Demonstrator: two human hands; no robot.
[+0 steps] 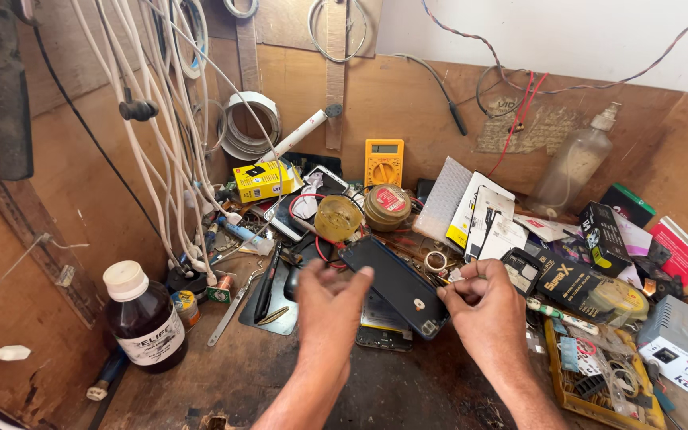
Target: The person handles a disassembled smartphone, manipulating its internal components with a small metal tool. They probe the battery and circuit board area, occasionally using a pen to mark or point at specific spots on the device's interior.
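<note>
Black phone [396, 285], yellow multimeter [384, 162], dark brown bottle [146, 322], white-capped.

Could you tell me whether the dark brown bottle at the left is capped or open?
Capped: the dark brown bottle stands upright with its white cap on.

Brown bottle [143, 318], yellow multimeter [384, 162], clear pump bottle [575, 163], white cables [165, 143]

A dark slim rectangular phone [396, 285] is held up at the centre of the frame, gripped on its left edge by the left hand [330, 306] and on its right by the right hand [483, 306]. Pretty cluttered wooden bench [240, 366] underneath. A dark brown glass bottle with a white cap [143, 315] is seen lower left, a yellow multimeter [384, 162] propped up at the top centre.
</note>
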